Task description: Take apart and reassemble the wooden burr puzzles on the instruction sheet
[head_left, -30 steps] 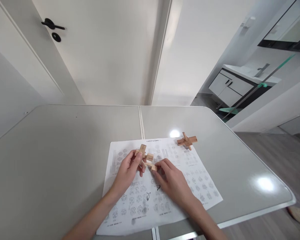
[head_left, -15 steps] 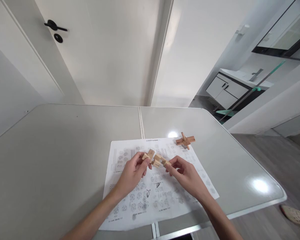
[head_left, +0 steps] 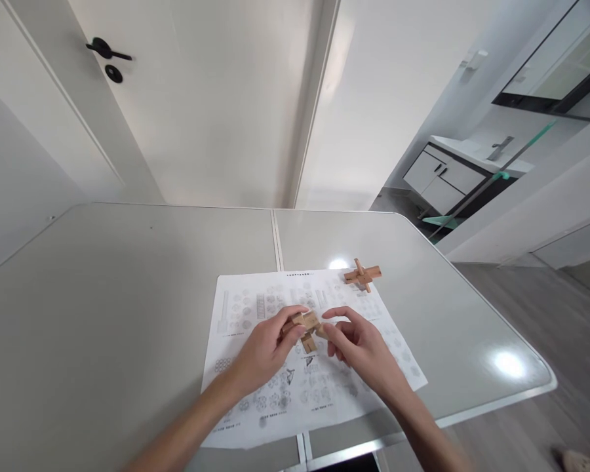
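A small wooden puzzle (head_left: 305, 326) of light interlocking bars is held between both hands just above a printed instruction sheet (head_left: 255, 393). My left hand (head_left: 265, 351) grips its left side, fingers curled over the top. From the right, my right hand (head_left: 356, 344) pinches the puzzle's right end with thumb and fingertips. A second, assembled wooden cross puzzle (head_left: 362, 275) lies at the sheet's far right corner, apart from both hands.
The sheet lies on a grey table (head_left: 103, 295) with a centre seam and a rounded right corner. Behind it are a white door with a black handle (head_left: 107, 51) and white walls. To the right is wood floor and a sink cabinet (head_left: 452, 177).
The puzzle has been turned and lowered toward me, its bars now bunched closer together. Both hands have drawn nearer each other over the sheet. The cross puzzle has not moved.
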`<action>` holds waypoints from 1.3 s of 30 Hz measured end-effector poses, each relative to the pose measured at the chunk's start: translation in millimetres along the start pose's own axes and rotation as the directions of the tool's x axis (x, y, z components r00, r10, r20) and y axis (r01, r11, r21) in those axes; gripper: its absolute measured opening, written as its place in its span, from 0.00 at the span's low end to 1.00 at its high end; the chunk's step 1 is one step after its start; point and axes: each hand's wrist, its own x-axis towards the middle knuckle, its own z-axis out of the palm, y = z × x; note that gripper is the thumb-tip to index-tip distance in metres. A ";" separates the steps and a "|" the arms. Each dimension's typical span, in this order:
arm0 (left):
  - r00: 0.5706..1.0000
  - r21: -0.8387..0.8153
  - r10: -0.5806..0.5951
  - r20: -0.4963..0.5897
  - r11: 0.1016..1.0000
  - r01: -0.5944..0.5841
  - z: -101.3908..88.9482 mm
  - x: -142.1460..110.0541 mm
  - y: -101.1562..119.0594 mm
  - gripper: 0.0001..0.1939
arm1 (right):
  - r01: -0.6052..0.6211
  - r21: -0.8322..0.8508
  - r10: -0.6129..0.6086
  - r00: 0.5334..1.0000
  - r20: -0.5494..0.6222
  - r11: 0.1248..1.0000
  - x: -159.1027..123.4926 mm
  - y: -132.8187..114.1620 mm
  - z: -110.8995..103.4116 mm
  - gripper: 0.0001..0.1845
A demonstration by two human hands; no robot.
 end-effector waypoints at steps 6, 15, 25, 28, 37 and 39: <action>0.998 0.081 0.015 0.067 0.996 -0.020 1.3 -3.9 3.5 0.25 | -0.071 0.177 0.073 0.997 -0.010 0.982 -1.8 4.6 13.3 0.25; 0.986 0.291 0.164 0.031 0.942 -0.165 5.1 -4.9 -6.4 0.33 | -0.078 0.259 0.092 0.995 -0.042 0.963 -5.8 11.5 23.1 0.26; 0.940 0.454 0.340 0.037 0.832 -0.319 6.2 -5.0 -10.9 0.32 | -0.112 0.307 0.127 0.992 -0.029 0.945 -11.0 5.4 34.0 0.26; 0.941 0.483 0.337 0.026 0.820 -0.307 5.0 -5.6 -6.8 0.32 | -0.166 0.368 0.171 0.985 0.020 0.915 -12.7 3.0 33.9 0.30; 0.939 0.366 0.329 0.102 0.865 -0.343 3.2 -6.2 -6.4 0.32 | -0.268 0.419 0.154 0.946 0.285 0.867 -14.1 -0.2 20.9 0.18; 0.938 0.355 0.329 0.108 0.869 -0.346 2.7 -6.1 -6.4 0.32 | -0.283 0.406 0.149 0.932 0.330 0.869 -13.6 -2.7 17.7 0.18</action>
